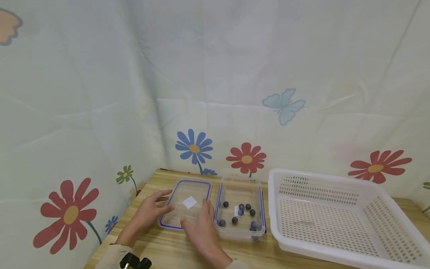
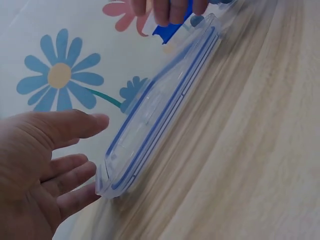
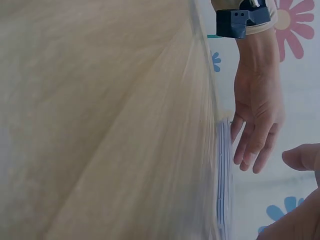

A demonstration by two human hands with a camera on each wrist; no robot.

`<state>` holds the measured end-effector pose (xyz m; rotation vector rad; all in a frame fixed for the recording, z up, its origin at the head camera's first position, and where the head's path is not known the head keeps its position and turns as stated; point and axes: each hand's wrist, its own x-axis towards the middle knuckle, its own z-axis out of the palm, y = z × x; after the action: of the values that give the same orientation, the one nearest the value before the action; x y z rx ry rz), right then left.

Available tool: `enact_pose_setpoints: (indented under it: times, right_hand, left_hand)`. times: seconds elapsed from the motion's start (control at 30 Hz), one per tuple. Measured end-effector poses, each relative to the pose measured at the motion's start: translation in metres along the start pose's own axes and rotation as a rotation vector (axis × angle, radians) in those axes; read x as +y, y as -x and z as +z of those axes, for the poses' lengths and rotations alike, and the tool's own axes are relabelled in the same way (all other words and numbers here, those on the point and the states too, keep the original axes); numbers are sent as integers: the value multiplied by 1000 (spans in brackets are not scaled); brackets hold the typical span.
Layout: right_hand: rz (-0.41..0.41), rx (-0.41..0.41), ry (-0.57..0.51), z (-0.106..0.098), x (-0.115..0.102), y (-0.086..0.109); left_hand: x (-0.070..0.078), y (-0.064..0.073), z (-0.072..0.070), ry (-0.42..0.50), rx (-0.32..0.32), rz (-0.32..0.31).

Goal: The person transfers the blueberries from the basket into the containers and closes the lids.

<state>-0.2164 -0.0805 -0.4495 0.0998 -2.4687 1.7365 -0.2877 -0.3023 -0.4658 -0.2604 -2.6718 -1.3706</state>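
Observation:
A clear plastic lid with a blue seal and a white square label lies flat on the wooden table. At its left edge is my left hand, thumb and fingers spread apart, fingertips right at the rim in the left wrist view. My right hand is over the lid's near right corner, its fingers extended and thumb apart. Just right of that hand stands a clear container with a blue edge. Several blueberries are scattered on its bottom.
A large white perforated basket stands to the right of the container. Behind the table hangs a pale curtain printed with flowers and a butterfly. More of the wooden tabletop shows in front of the lid.

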Motion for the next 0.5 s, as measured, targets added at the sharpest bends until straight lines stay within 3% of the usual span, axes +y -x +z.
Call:
enact_pose_setpoints:
  times: [0.23,0.5]
  right_hand:
    - [61,-20,30,9,9,-4]
    - [38,11,28,10,15,-9]
  left_hand:
    - [-6,4,-1,-58,24,-32]
    - [-8,3,-4,-62,16,-50]
